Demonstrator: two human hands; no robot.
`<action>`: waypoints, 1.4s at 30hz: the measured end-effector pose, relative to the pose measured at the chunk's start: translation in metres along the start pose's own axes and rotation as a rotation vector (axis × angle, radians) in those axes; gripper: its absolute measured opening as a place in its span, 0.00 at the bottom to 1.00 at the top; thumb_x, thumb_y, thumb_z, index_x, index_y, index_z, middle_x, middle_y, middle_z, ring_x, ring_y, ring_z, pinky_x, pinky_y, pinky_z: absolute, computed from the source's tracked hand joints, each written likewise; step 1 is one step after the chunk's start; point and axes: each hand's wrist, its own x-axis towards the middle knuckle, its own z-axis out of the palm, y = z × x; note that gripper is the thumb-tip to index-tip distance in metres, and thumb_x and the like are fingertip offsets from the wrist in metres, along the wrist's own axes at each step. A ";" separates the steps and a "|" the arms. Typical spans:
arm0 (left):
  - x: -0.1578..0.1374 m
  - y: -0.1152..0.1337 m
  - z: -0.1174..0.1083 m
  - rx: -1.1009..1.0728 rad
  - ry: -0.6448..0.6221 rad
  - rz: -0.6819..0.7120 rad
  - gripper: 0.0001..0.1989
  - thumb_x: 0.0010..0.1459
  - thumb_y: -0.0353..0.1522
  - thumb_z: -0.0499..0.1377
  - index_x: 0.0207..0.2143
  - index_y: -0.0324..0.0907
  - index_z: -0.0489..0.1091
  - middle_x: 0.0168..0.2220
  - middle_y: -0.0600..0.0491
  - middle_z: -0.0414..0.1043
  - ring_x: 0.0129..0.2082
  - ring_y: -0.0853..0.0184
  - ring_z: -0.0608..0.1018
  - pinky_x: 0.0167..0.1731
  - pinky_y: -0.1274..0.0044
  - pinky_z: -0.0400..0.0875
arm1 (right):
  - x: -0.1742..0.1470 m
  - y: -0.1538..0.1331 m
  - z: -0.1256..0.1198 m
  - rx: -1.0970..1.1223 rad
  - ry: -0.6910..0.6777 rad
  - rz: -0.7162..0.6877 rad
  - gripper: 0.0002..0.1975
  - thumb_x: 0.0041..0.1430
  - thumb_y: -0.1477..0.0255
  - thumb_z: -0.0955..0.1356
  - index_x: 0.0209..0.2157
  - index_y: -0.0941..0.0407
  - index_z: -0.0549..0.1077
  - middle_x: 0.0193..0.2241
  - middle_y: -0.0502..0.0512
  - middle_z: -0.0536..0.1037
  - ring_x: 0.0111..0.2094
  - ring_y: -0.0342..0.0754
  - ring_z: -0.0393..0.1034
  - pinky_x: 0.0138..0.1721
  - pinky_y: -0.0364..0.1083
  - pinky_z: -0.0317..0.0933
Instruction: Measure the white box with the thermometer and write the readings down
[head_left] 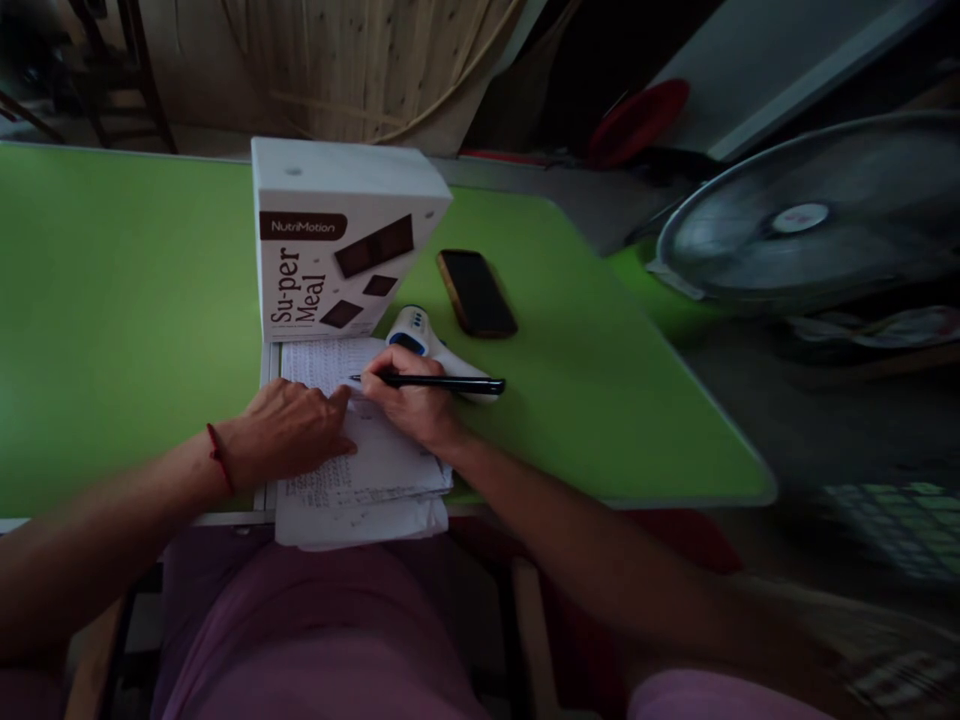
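A black pen [469, 384] is gripped in my right hand [411, 402], its tip on a sheet near the middle of a stack of handwritten papers [394, 458]. My left hand [294, 425] lies on the left part of the same papers, thumb and index finger apart, holding nothing. A red string bracelet [216, 455] circles my left wrist. Just beyond my right hand lies a white and blue handheld device that looks like an infrared thermometer [411, 324], partly hidden by the hand and pen.
A white NutriMotion box [319, 265] stands behind the papers on the green table [135, 290]. A phone in a brown case [478, 294] lies right of it. The papers overhang the table's front edge. A large fan [799, 218] stands at the right, beyond the table.
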 end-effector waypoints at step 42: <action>0.001 -0.002 0.003 -0.013 -0.010 -0.012 0.22 0.70 0.39 0.55 0.58 0.33 0.63 0.34 0.44 0.79 0.33 0.54 0.81 0.27 0.71 0.64 | -0.001 0.009 -0.003 -0.076 0.012 0.000 0.07 0.55 0.67 0.68 0.25 0.52 0.72 0.21 0.48 0.74 0.24 0.44 0.69 0.30 0.45 0.64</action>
